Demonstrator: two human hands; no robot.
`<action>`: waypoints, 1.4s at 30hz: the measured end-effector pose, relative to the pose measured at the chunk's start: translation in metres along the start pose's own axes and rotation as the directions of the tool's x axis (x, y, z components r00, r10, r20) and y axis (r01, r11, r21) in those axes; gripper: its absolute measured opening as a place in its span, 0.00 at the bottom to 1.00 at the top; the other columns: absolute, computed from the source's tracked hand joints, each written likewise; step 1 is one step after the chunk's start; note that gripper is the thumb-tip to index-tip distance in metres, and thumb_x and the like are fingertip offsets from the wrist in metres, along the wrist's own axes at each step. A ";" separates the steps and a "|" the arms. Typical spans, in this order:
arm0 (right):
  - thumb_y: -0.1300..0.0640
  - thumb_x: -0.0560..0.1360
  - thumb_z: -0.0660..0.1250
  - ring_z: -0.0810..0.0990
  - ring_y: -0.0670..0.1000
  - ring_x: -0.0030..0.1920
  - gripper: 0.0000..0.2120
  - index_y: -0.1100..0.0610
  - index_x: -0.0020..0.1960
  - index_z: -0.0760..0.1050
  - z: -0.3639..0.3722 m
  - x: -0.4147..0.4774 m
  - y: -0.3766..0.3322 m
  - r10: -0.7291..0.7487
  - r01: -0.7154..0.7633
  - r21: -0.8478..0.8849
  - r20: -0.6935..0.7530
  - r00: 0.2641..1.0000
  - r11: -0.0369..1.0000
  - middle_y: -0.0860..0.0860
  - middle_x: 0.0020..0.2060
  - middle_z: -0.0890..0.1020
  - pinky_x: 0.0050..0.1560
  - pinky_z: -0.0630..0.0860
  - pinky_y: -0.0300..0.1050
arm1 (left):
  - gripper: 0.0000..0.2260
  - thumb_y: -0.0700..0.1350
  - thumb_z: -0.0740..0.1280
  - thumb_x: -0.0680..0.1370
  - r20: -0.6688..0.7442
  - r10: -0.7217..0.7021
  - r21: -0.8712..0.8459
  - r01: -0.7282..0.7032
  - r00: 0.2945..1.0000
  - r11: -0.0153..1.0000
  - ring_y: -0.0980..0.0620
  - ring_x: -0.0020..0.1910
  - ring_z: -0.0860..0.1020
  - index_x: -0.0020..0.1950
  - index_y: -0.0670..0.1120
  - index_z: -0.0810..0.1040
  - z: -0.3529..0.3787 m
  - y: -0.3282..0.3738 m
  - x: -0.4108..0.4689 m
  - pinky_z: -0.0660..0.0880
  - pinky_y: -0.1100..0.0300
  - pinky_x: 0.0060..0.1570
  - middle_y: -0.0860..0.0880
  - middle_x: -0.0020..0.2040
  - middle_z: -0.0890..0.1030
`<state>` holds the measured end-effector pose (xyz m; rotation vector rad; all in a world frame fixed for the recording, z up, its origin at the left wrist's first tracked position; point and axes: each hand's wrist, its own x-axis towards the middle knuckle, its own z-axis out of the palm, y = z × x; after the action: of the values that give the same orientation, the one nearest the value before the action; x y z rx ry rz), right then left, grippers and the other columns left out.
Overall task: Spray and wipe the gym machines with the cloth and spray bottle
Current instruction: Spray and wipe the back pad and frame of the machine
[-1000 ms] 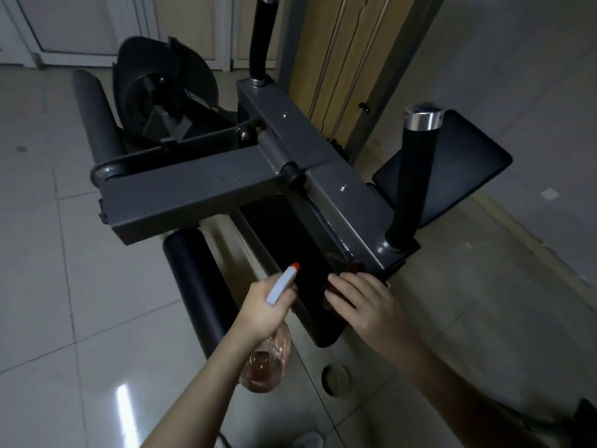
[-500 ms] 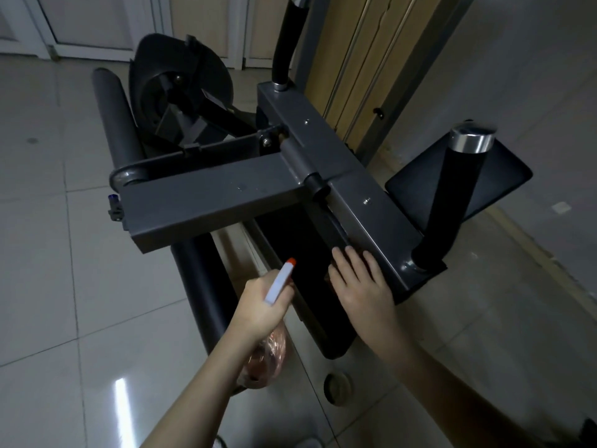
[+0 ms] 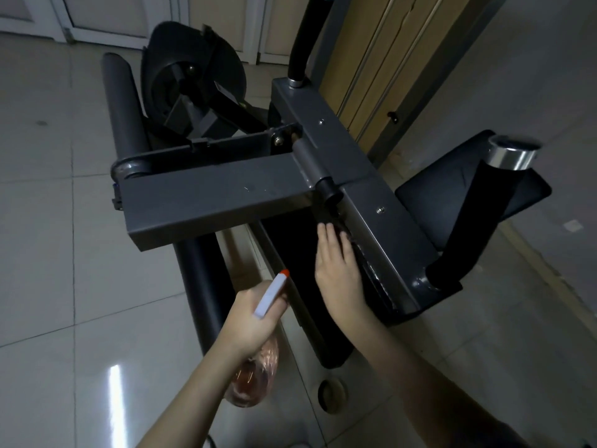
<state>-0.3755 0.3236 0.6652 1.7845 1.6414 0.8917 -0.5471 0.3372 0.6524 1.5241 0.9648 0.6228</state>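
Note:
A dark grey gym machine [image 3: 213, 202] fills the middle of the view, with a steel cross beam and a long frame bar [image 3: 381, 227] running toward me. My left hand [image 3: 255, 315] grips a spray bottle [image 3: 255, 376] with a white head and orange nozzle tip, its clear body holding pinkish liquid below my fist. My right hand [image 3: 336, 266] lies with straight fingers on a dark cloth [image 3: 347, 236], pressing it against the inner side of the frame bar. Most of the cloth is hidden under the palm.
A black handle with a chrome cap [image 3: 484, 215] stands at the right over a black pad [image 3: 452, 189]. Black foam rollers [image 3: 124, 108] and a pulley guard [image 3: 193, 72] lie at the left. A round floor drain [image 3: 332, 394] sits near my arms. Wooden doors [image 3: 371, 59] stand behind.
My right hand has slid the cloth up along the frame bar, away from me toward the pivot. The left hand with the bottle has stayed low beside it. The view has tilted down.

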 end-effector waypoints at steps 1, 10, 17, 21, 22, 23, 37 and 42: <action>0.54 0.75 0.66 0.57 0.59 0.74 0.25 0.59 0.70 0.67 -0.001 0.008 -0.003 0.020 -0.020 0.012 0.011 1.000 1.000 0.58 0.74 0.60 0.73 0.47 0.59 | 0.04 0.40 0.66 0.79 -0.004 0.004 0.005 -0.004 1.000 1.000 0.41 0.37 0.78 0.48 0.40 0.78 0.000 -0.001 0.001 0.74 0.50 0.36 0.41 0.39 0.80; 0.63 0.73 0.60 0.68 0.61 0.68 0.19 0.58 0.62 0.77 0.006 -0.040 0.010 0.124 -0.099 0.187 -0.128 0.984 0.977 0.58 0.70 0.69 0.69 0.59 0.57 | 0.04 0.39 0.65 0.78 0.013 -0.010 -0.022 0.011 1.000 1.000 0.42 0.35 0.76 0.45 0.41 0.77 0.005 -0.004 0.002 0.72 0.56 0.32 0.40 0.37 0.79; 0.61 0.74 0.61 0.67 0.60 0.70 0.19 0.59 0.63 0.76 0.019 0.029 -0.008 0.045 -0.029 0.096 -0.165 0.985 0.995 0.59 0.69 0.70 0.71 0.59 0.58 | 0.07 0.42 0.65 0.77 0.034 0.005 -0.013 -0.005 0.999 1.000 0.45 0.31 0.74 0.42 0.39 0.76 0.011 -0.012 0.001 0.68 0.61 0.31 0.40 0.36 0.78; 0.53 0.68 0.72 0.74 0.56 0.65 0.19 0.55 0.58 0.81 0.025 0.066 -0.012 -0.076 0.090 0.133 -0.103 0.992 0.987 0.55 0.62 0.78 0.70 0.62 0.55 | 0.05 0.39 0.66 0.78 0.033 -0.007 0.044 0.005 0.999 0.999 0.48 0.30 0.73 0.43 0.41 0.76 0.011 -0.021 0.002 0.67 0.63 0.31 0.44 0.34 0.77; 0.53 0.67 0.73 0.75 0.55 0.63 0.18 0.54 0.56 0.82 0.025 0.070 -0.013 -0.094 0.108 0.151 -0.094 0.991 0.983 0.55 0.61 0.79 0.70 0.62 0.55 | 0.05 0.39 0.66 0.78 0.027 -0.004 0.054 0.002 1.000 0.999 0.46 0.31 0.74 0.43 0.42 0.76 0.011 -0.023 0.001 0.68 0.63 0.31 0.44 0.35 0.77; 0.53 0.67 0.73 0.75 0.55 0.63 0.17 0.53 0.55 0.82 0.026 0.071 -0.014 -0.105 0.116 0.148 -0.082 0.991 0.982 0.54 0.61 0.79 0.70 0.62 0.54 | 0.05 0.39 0.66 0.78 0.020 -0.001 0.064 0.000 1.000 0.998 0.44 0.32 0.75 0.43 0.42 0.76 0.010 -0.024 0.001 0.68 0.63 0.31 0.43 0.35 0.78; 0.63 0.62 0.75 0.78 0.58 0.59 0.12 0.59 0.46 0.84 0.024 -0.002 -0.006 -0.107 0.130 0.213 -0.114 0.988 0.968 0.60 0.57 0.81 0.64 0.70 0.53 | 0.08 0.42 0.65 0.77 0.044 0.057 0.041 -0.059 0.997 0.997 0.42 0.32 0.74 0.42 0.38 0.76 0.016 -0.024 -0.012 0.67 0.62 0.30 0.40 0.35 0.77; 0.67 0.62 0.72 0.80 0.60 0.55 0.12 0.62 0.45 0.83 0.033 -0.027 -0.009 -0.109 0.157 0.306 -0.169 0.980 0.939 0.62 0.54 0.81 0.61 0.73 0.55 | 0.10 0.46 0.63 0.74 0.078 0.043 0.045 -0.046 0.996 0.998 0.41 0.32 0.74 0.43 0.39 0.76 0.025 -0.030 -0.019 0.69 0.56 0.31 0.39 0.36 0.78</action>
<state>-0.3564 0.2988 0.6352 1.8196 2.0761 0.7463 -0.5435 0.3073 0.6205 1.6031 0.8940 0.5723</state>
